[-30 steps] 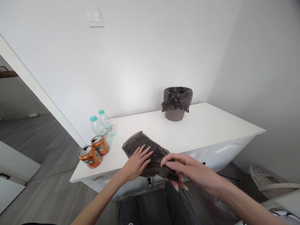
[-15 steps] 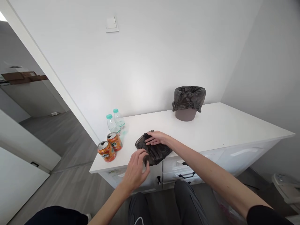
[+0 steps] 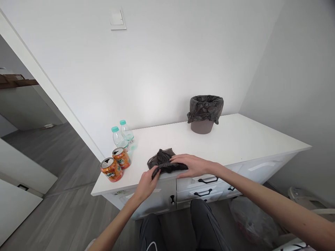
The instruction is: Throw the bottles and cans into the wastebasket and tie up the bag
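Dark plastic bag [image 3: 170,168] is lying bunched by the front edge of the white tabletop [image 3: 222,146], between the drink cans [image 3: 111,170] and the lined bin [image 3: 202,127], its near side forming a thick band. The left hand's [image 3: 146,183] grip is pinching the band's left end between thumb and fingers; the right hand [image 3: 192,165] is curling around its right end, fingers above and thumb below, though the view is not showing how firmly. Folding neatly is probably depending on both ends turning together, with trapped air being pressed outward. Thin film is likely springing open wherever one end is loosening first.
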Demonstrator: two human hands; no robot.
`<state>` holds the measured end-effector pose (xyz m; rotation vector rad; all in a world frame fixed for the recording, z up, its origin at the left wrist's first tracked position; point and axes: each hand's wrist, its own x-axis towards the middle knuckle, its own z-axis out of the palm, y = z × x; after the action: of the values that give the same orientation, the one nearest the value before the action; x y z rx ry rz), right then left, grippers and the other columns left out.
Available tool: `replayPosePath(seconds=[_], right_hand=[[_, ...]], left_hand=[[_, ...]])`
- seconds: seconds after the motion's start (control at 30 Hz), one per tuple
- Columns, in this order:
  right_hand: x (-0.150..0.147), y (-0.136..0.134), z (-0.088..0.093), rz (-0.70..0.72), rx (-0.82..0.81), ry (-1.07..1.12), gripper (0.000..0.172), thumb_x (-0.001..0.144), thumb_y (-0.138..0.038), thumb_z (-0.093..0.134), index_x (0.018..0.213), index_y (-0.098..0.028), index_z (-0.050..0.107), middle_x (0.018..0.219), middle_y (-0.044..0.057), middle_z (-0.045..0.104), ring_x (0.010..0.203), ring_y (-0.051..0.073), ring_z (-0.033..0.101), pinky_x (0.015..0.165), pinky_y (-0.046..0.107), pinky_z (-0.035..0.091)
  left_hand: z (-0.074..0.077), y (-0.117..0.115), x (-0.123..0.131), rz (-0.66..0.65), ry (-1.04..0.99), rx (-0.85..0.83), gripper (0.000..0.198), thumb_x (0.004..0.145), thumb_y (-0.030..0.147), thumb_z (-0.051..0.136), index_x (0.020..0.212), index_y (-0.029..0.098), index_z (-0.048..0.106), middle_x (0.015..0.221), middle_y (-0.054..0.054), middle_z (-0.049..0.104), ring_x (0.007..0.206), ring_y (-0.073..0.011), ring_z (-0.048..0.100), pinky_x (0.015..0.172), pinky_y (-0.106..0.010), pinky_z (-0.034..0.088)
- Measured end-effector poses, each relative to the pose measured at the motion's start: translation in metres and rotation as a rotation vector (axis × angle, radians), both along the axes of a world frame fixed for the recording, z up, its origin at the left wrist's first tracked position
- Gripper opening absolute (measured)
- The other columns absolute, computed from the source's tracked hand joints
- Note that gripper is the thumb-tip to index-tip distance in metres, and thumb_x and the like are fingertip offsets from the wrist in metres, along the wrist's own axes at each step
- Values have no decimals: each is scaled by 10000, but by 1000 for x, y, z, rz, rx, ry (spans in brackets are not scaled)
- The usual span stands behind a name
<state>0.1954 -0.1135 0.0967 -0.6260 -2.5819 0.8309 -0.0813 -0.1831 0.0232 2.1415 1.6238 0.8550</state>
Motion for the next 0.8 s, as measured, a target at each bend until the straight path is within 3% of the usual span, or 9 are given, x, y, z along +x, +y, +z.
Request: replayPosePath(seconds=[0.1, 0.17, 0.23, 0.33, 0.4, 0.5, 0.6, 0.7, 0.8], right_hand=[[10, 5, -21, -83, -14, 47, 396, 968, -537, 619, 1229, -257, 723, 1247, 66, 752, 1084, 280, 705, 922, 368, 528], [7, 16, -38, -188, -48, 66, 373, 1016, -540, 530, 1135, -244, 725, 1082, 48, 781, 915, 241, 708, 791, 333, 519], [-2, 31, -53, -293, -71, 84, 361, 1027, -533, 506, 1064, -238, 711, 1019, 39, 777, 864, 227, 691, 757, 323, 504], [-20, 52, -70, -416, -93, 105, 259, 1014, -447, 547, 1043, -238, 697, 1074, 46, 773, 951, 232, 694, 826, 338, 512], [-31, 61, -76, -468, -96, 83, 194, 996, -383, 586, 1063, -237, 693, 1118, 53, 768, 1020, 235, 697, 886, 351, 515], [-43, 61, -76, -548, -52, -4, 207, 967, -315, 632, 1152, -234, 678, 1167, 71, 755, 1077, 244, 698, 926, 367, 525], [-51, 47, -70, -635, 165, -29, 348, 974, -247, 597, 1320, -220, 623, 1316, 127, 696, 1218, 276, 651, 1028, 430, 499], [-56, 29, -66, -513, 415, 0, 404, 1033, -243, 488, 1426, -202, 573, 1507, 157, 577, 1448, 297, 486, 1203, 501, 359], [-58, 17, -74, -390, 443, -50, 467, 1092, -329, 357, 1495, -179, 539, 1568, 167, 530, 1534, 312, 383, 1268, 538, 257]], left_hand=[[17, 1, 6, 2, -129, -80, 393, 1048, 503, 412, 1090, 225, 687, 1009, -37, 778, 968, -244, 716, 887, -358, 570], [26, 4, 9, 26, -144, -96, 391, 1054, 488, 401, 1149, 218, 667, 1068, -57, 771, 1011, -249, 715, 905, -369, 570], [33, 8, 13, 113, -85, -70, 387, 1057, 430, 399, 1290, 201, 608, 1096, -92, 767, 993, -260, 730, 866, -391, 585], [40, 13, 22, 199, 129, 206, 437, 1045, 282, 398, 1457, 172, 496, 1298, -168, 708, 1168, -291, 700, 958, -454, 568], [41, 16, 30, 102, 327, 417, 441, 1044, 221, 390, 1466, 189, 513, 1471, -167, 615, 1374, -290, 583, 1124, -489, 480], [31, 25, 39, -97, 578, 473, 421, 1072, 271, 393, 1452, 207, 565, 1530, -110, 590, 1490, -282, 470, 1251, -509, 353], [12, 37, 40, -112, 679, 378, 450, 1089, 344, 380, 1471, 200, 570, 1532, -97, 595, 1504, -309, 452, 1282, -566, 287], [-5, 47, 34, -99, 676, 298, 467, 1092, 339, 349, 1477, 195, 571, 1570, -103, 556, 1502, -320, 454, 1284, -592, 266], [-16, 51, 27, -123, 624, 235, 491, 1089, 327, 332, 1525, 211, 525, 1613, -98, 505, 1529, -311, 416, 1285, -593, 260]])
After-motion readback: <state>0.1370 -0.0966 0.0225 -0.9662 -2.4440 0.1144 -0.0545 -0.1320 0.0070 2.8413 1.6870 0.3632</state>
